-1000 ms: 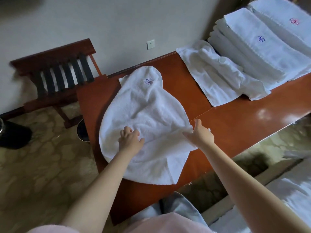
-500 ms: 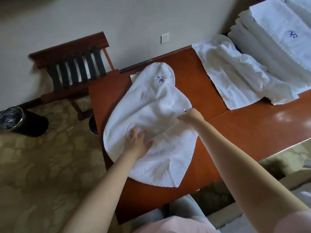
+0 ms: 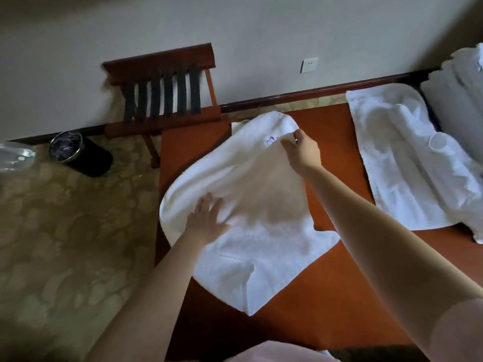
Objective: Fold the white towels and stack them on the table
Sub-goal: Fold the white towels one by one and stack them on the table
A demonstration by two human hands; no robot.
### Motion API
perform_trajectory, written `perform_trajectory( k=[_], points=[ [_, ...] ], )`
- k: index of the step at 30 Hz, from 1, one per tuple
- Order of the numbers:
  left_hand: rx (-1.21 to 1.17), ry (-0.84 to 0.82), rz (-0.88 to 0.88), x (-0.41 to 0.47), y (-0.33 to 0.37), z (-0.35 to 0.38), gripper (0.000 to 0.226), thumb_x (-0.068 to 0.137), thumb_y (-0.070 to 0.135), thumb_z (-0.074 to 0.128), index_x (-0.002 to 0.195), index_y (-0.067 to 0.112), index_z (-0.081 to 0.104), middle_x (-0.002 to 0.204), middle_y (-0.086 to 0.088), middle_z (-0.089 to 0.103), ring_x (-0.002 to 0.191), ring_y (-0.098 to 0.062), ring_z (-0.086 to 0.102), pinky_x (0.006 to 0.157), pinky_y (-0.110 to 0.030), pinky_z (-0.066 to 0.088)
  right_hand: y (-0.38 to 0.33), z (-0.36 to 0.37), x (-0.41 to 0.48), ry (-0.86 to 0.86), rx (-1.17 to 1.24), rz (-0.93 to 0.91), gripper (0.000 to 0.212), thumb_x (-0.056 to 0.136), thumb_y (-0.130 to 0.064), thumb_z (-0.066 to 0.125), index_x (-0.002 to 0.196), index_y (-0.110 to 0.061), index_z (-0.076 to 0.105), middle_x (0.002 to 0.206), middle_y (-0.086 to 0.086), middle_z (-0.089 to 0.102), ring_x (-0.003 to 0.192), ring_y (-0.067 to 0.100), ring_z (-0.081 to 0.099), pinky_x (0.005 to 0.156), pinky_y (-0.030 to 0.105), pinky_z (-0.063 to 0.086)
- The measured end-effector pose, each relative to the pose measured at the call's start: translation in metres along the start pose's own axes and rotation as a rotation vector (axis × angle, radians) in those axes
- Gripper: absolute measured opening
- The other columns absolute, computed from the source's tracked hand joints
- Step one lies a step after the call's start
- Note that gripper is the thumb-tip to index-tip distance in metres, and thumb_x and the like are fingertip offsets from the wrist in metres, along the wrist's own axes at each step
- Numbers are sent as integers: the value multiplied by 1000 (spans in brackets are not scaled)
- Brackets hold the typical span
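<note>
A white towel point(image 3: 261, 246) with a small purple embroidered mark lies spread on the left end of the reddish wooden table point(image 3: 337, 304). My left hand point(image 3: 206, 220) presses flat on the towel's left part, fingers straight. My right hand point(image 3: 300, 148) pinches a corner of the towel and holds it over the far end, beside the purple mark, so one layer lies folded over the rest. Another white towel point(image 3: 407, 163) lies loosely spread at the right of the table. A stack of folded white towels point(image 3: 460, 92) sits at the far right edge.
A wooden luggage rack point(image 3: 164, 92) with dark straps stands against the wall left of the table. A black waste bin point(image 3: 78, 152) stands on the patterned floor at the left. A wall socket point(image 3: 309, 65) is behind the table.
My right hand has carried the towel's corner from the near right side up to the far end by the purple mark. My left hand has opened flat on the towel.
</note>
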State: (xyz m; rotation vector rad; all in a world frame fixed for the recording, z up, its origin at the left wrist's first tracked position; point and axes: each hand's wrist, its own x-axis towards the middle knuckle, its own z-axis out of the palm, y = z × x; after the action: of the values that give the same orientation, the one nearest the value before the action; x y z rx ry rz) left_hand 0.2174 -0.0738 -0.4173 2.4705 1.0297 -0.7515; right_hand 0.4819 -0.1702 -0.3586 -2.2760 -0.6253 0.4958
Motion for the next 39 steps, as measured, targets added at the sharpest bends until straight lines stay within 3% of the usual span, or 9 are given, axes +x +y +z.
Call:
perform_trajectory(
  k=[6,10,14,18,22,27,31,36,39],
  points=[
    [31,131,-26,-5,14,4,79,88,53,55,150,26,15,160,-4,-2,147,-28,-1,111,-49,30,12,18,37,-146,-366,93,21,90,-13,45,111,-8,46,81,9,54,73,30,52,51,29,34],
    [-2,157,-42,-5,13,5,78,85,55,59,146,26,20,160,-5,5,147,-28,5,109,-50,32,6,24,28,23,-552,-76,40,91,-20,56,126,-8,40,115,13,55,97,31,54,70,37,44],
    [43,120,-97,-5,16,0,81,85,55,57,147,22,18,159,-10,2,145,-34,6,109,-46,29,-9,27,-16,58,-315,-412,40,89,-21,58,125,-7,50,119,14,55,103,32,53,80,42,44],
    [25,404,21,-26,29,11,52,86,38,59,128,13,42,138,-10,35,124,-28,35,94,-36,38,4,29,-81,-134,-177,-587,19,87,-10,59,105,-3,63,95,12,65,82,31,62,70,41,49],
    [-184,275,259,-53,37,39,42,90,41,56,119,12,50,118,-4,49,112,-24,46,91,-36,41,45,30,-125,-262,-355,-445,31,91,-20,58,119,-10,62,118,6,65,108,27,58,82,33,44],
    [21,-37,270,-76,35,64,57,78,67,50,113,22,49,114,0,54,108,-23,49,88,-37,33,84,25,-156,-499,-651,-324,56,90,-41,58,142,-25,42,155,-9,27,139,18,28,105,38,35],
    [146,-123,276,-92,24,74,54,81,66,43,113,26,57,110,3,55,106,-23,52,79,-33,35,101,21,-180,-374,-722,-145,48,92,-37,58,136,-26,41,154,-6,25,140,21,24,97,41,39],
    [72,-104,270,-119,-20,80,45,92,35,44,136,31,49,119,0,54,111,-21,50,79,-26,37,111,15,-218,-263,-767,61,50,97,-35,50,142,-19,34,151,2,29,135,26,33,98,43,40],
    [-133,-20,264,-133,-44,76,11,87,24,49,93,17,56,90,2,49,87,-20,54,70,-28,37,103,22,-247,-150,-651,-87,55,94,-43,52,140,-17,37,144,6,38,127,27,43,98,42,42]
  ],
)
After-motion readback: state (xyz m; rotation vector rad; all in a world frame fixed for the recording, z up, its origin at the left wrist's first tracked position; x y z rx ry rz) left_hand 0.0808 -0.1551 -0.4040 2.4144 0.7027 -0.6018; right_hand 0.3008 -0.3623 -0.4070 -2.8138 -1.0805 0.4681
